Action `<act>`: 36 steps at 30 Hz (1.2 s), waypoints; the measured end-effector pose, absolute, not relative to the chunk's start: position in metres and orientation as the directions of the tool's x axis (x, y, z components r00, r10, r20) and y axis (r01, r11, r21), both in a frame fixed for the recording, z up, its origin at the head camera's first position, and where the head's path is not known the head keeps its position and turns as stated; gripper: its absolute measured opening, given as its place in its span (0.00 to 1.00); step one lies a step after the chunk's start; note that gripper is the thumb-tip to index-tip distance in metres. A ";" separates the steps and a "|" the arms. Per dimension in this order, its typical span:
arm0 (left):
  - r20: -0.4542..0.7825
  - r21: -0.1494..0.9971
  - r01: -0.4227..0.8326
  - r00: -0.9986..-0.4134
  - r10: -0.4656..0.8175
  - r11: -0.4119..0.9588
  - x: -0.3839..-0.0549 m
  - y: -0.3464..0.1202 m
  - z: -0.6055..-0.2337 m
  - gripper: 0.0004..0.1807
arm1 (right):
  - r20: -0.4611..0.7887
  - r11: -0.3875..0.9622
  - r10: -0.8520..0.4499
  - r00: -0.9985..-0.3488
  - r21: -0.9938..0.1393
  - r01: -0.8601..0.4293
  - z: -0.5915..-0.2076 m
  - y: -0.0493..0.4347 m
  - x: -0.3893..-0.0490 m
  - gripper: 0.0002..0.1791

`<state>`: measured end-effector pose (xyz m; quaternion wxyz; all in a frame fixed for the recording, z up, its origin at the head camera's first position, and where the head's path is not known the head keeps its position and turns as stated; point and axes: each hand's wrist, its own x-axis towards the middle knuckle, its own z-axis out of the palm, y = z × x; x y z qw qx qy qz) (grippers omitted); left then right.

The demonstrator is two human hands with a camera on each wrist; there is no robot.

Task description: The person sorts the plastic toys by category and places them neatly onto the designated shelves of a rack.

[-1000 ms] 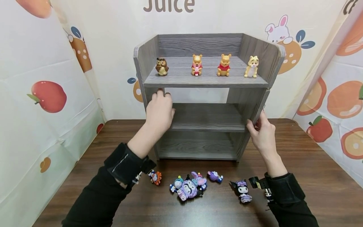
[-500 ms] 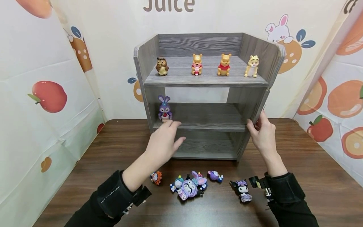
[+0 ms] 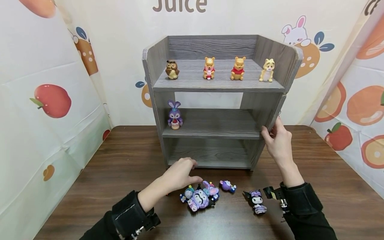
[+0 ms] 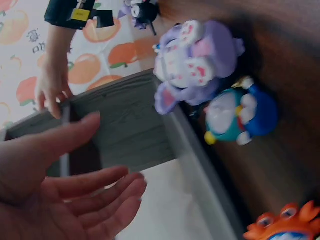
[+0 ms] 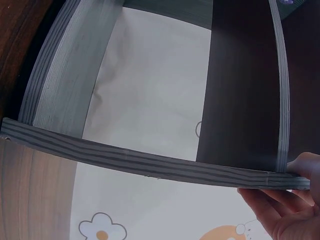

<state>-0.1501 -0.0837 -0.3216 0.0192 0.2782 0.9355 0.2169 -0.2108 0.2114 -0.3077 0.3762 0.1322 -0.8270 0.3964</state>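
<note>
My left hand (image 3: 179, 173) hovers over the table just left of a cluster of small figurines, its fingers loosely extended and holding nothing. Lying in that cluster are a lilac-and-white figurine (image 3: 199, 199), a lilac long-eared one (image 3: 211, 191) and a teal-and-blue one (image 4: 240, 114). An orange crab-hatted figurine (image 4: 287, 225) shows in the left wrist view; the left hand hides it from the head view. My right hand (image 3: 278, 141) grips the right side panel of the grey wooden shelf (image 3: 210, 133), thumb inside and fingers outside. On the middle board's left end stands a purple rabbit figurine (image 3: 175, 115).
Along the top board stand an owl figurine (image 3: 172, 70), two yellow bear figurines (image 3: 237, 69) and a cream animal figurine (image 3: 267, 70). A small purple figurine (image 3: 227, 186) and a black-hooded one (image 3: 255, 201) lie on the brown table (image 3: 132, 146). Printed fabric surrounds the table.
My left hand has let go of the rabbit figurine, which stands on the middle board, and has come down toward the figurines on the table. The right hand stays on the shelf.
</note>
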 end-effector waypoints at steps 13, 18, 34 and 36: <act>-0.191 0.569 0.441 -0.749 0.634 0.694 -0.167 -0.087 -0.358 0.34 | 0.736 0.646 0.071 -0.674 -0.548 -0.531 -0.309 0.211 -0.211 0.18; -0.234 0.626 0.419 -0.704 0.670 0.658 -0.172 -0.085 -0.364 0.31 | 0.738 0.649 0.076 -0.670 -0.547 -0.529 -0.309 0.211 -0.211 0.18; -0.151 0.703 0.415 -0.706 0.692 0.578 -0.171 -0.078 -0.371 0.16 | 0.734 0.658 0.082 -0.674 -0.547 -0.517 -0.308 0.211 -0.211 0.17; -0.124 0.707 0.413 -0.727 0.676 0.574 -0.170 -0.078 -0.371 0.15 | 0.735 0.658 0.084 -0.673 -0.548 -0.516 -0.308 0.212 -0.211 0.17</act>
